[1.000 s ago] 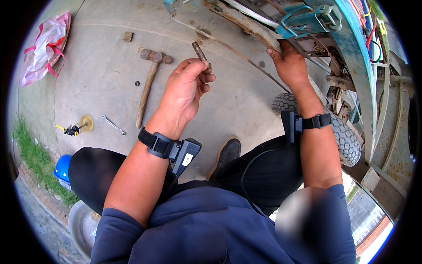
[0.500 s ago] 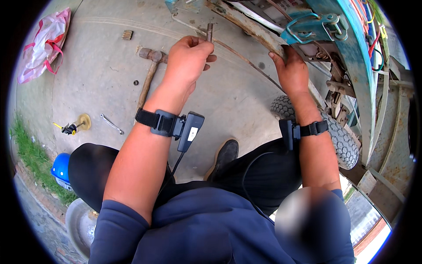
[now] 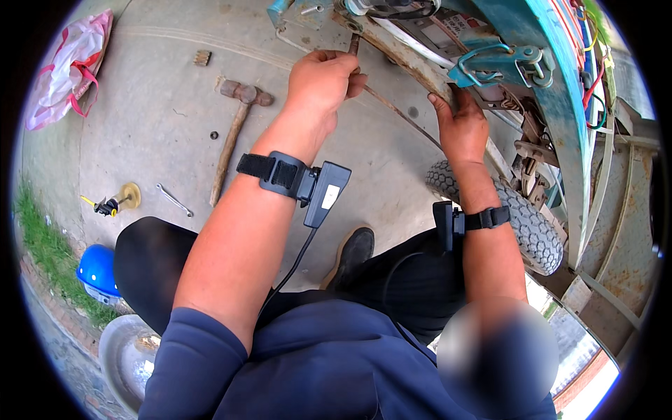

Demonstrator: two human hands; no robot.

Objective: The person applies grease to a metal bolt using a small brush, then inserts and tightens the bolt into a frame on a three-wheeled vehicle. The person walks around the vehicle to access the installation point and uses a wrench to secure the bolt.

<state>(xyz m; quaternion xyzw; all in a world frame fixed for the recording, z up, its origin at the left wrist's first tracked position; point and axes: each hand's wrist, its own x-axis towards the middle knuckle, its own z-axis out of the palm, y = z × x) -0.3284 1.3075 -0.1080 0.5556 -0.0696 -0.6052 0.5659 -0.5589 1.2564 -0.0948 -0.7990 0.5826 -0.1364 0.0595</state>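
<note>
My left hand [image 3: 329,80] pinches a rusty metal pin [image 3: 355,44], holding it upright at the underside of a rusty steel rail [image 3: 396,56], near a hole at its upper end; whether it is inside the hole I cannot tell. My right hand [image 3: 462,126] is closed on the same rail farther down, just below a teal bracket and latch [image 3: 490,66] on the vehicle frame. A thin rusty rod [image 3: 402,115] runs beneath the rail. A wooden-handled hammer [image 3: 238,112] lies on the concrete left of my left arm, with a small dark nut [image 3: 214,135] beside it.
A wrench [image 3: 174,199], a yellow-and-black tool [image 3: 106,205], a wire brush [image 3: 202,58] and a pink-white bag [image 3: 59,84] lie leftward. A blue helmet [image 3: 98,269] and metal basin [image 3: 115,364] are low left. The vehicle's tire [image 3: 532,231] stands right of my legs.
My left hand has moved up and right, bringing the pin up to the rail. My right hand stays on the rail, and the vehicle sits slightly lower in view.
</note>
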